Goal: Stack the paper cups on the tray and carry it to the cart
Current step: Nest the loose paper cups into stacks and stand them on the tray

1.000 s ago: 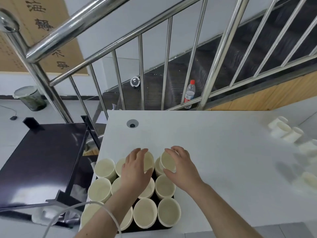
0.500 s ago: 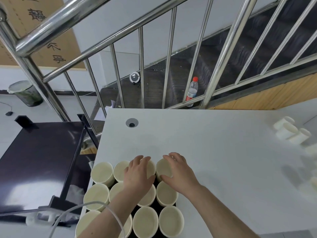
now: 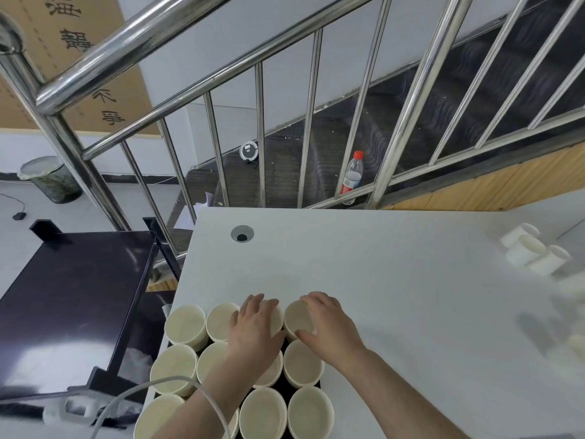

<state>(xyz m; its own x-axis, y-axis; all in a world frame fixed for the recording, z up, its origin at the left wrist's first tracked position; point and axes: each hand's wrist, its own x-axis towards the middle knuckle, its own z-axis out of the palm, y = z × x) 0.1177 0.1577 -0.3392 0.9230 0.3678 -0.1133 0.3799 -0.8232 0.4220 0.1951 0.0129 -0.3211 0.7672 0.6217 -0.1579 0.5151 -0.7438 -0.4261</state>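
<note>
A single view is given, taken from a camera worn on the head and aimed forward and steeply down. The white desk point(image 3: 395, 296) is seen from above at close range, with both forearms entering from the lower edge and the left hand point(image 3: 254, 334) and right hand point(image 3: 329, 329) near the bottom centre. Straight lines are bent by the wide lens, so the steel railing point(image 3: 177, 36) arches across the top. Beyond the desk's far edge the floor and stairs are taken in; the dark cart point(image 3: 72, 299) is caught at the left. No second view is supplied.
</note>
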